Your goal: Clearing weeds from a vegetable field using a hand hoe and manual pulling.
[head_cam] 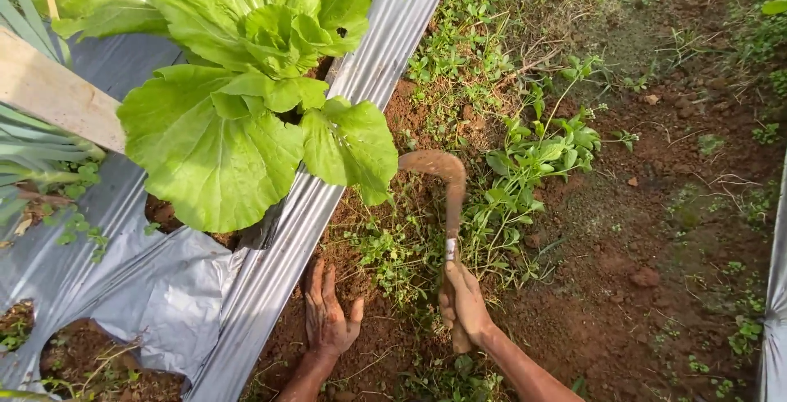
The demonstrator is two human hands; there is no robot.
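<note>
A right hand [464,304] grips a curved sickle [447,185], fingers wrapped round its handle, blade over weeds [525,168]. The left hand [328,316] presses flat, fingers together, on soil beside the silver mulch sheet's edge [287,242]. Bare earth lies open to the right.

Open dirt [656,230] to the right, room w/ only small stones and sparse sprouts. Weeds [525,164] crowd the strip just right of the sickle [449,197]. Left side shut in by grey plastic sheet [279,254] edge; lettuce [246,107] leaves overhang it, nearly touching the blade tip. Left hand [328,316] flat on soil beside sheet, right hand [463,304] close by; narrow gap btw them. Wood plank [57,95] far left.
</note>
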